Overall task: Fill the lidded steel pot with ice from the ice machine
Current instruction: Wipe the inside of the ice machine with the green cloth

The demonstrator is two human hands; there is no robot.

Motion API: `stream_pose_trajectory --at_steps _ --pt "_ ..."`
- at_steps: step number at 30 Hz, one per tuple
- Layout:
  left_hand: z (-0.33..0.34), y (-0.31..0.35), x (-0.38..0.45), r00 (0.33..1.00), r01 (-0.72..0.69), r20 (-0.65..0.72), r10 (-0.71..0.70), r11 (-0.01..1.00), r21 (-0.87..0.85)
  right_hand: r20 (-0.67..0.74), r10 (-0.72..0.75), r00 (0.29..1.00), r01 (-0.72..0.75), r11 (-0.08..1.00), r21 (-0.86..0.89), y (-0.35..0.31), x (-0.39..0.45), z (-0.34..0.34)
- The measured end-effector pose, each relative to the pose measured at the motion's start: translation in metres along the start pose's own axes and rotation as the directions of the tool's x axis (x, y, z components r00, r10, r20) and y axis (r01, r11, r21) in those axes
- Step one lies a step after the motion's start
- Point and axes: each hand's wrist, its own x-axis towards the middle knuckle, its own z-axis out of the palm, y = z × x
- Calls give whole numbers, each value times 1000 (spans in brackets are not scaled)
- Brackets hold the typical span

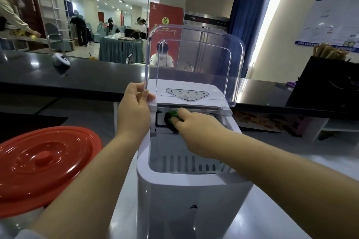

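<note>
A white ice machine [186, 196] stands in front of me with its clear plastic lid [194, 60] swung upright. My left hand [134, 108] holds the lid's left edge between thumb and fingers. My right hand [196, 128] reaches into the machine's open bin and grips a dark green object [171, 117], apparently a scoop, near the back wall. The slotted ice basket [184, 163] shows below my right forearm; I cannot tell whether it holds ice. A red round lid [42, 163] covers a container at the lower left. No steel pot is recognisable in view.
A long black counter [87, 77] runs behind the machine, with a small white device [61, 59] on it and a black box [328, 85] at the right. Several people stand or sit farther back in the room. A pale work surface [291, 161] surrounds the machine.
</note>
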Motion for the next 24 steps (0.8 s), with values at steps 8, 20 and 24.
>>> stream_pose_trajectory --at_steps 8,20,24 --pt "-1 -1 -1 1000 9 16 -9 1000 7 160 239 958 -225 969 -98 24 -21 -2" --pt "0 -1 0 1000 26 15 -26 1000 10 157 201 967 -208 978 27 21 -18 0" --pt "0 -2 0 1000 19 9 -19 1000 0 85 106 991 -115 988 107 14 -13 2"
